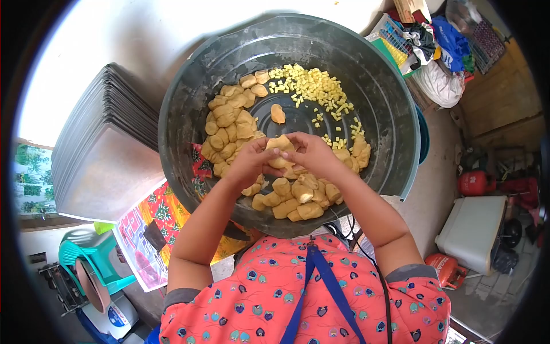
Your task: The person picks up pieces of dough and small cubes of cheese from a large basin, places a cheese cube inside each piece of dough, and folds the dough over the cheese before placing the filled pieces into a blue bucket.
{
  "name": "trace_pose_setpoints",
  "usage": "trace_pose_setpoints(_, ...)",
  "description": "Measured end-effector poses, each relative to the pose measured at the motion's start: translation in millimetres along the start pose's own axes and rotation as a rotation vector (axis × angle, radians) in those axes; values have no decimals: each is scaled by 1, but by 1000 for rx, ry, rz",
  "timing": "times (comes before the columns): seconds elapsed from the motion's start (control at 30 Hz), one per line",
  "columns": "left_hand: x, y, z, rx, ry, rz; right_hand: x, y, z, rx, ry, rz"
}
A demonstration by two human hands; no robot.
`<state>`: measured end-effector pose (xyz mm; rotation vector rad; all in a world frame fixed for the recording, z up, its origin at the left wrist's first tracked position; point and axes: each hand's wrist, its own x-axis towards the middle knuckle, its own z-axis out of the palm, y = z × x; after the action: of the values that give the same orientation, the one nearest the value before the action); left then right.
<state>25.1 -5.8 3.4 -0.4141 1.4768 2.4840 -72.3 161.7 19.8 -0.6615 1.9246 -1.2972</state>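
Note:
My left hand and my right hand meet over a big dark round basin. Between them they pinch a flattened piece of tan dough, thumbs together on its near side. Whether anything lies inside that piece is hidden. Many dough lumps line the basin's left side, and more dough pieces are heaped below my hands. A single dough ball sits apart near the middle. Small pale-yellow cubes, perhaps cheese, are scattered over the far right of the basin floor.
Left of the basin leans a stack of thin trays, above a teal plastic chair. A patterned cloth hangs near the basin's left edge. To the right are a white box, a red gas cylinder and crates with bags.

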Motion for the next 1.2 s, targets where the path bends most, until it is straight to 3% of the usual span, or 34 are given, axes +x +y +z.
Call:
trace_pose_setpoints(0.03, 1, -1, 0, 22, 11, 19, 0, 2, 1, 23, -42, -10)
trace_pose_setpoints(0.13, 1, 1, 7, 15, 120, 67, -15, -1, 12, -199, 113, -413)
trace_pose_setpoints(0.23, 1, 5, 0, -277, -29, -4, -16, 6, 15, -345, 159, -536)
trace_pose_setpoints(0.33, -6, 12, -3, -301, -193, 12, -10, 14, 7, -278, 130, -432)
trace_pose_setpoints(0.43, -12, 13, 14, 82, -83, 104, -12, 3, -3, 198, -24, 100)
trace_pose_setpoints(0.53, -4, -3, 11, 377, 46, 294, -11, 2, 1, 245, -3, 105)
trace_pose_setpoints(0.63, -1, -11, 10, 526, 217, 464, -17, -6, 12, 400, 54, -41)
trace_pose_setpoints(0.73, 2, -4, 7, 100, 176, 283, -20, -2, 15, 201, 130, -222)
trace_pose_setpoints(0.83, -7, 5, 20, -32, 99, 186, -14, 4, 5, -133, 111, -305)
trace_pose_setpoints(0.93, -1, -8, 9, 341, -19, 267, -14, 0, 4, -139, 93, -125)
trace_pose_setpoints(1.03, -1, -8, 3, 473, -45, 239, -11, 10, 10, 342, 117, -71)
trace_pose_setpoints(1.13, -5, 1, 10, 179, -145, 105, -14, -6, 8, 342, 225, 57)
trace_pose_setpoints(1.2, -6, -3, 18, -77, -50, 78, -14, -1, 2, 206, 97, 38)
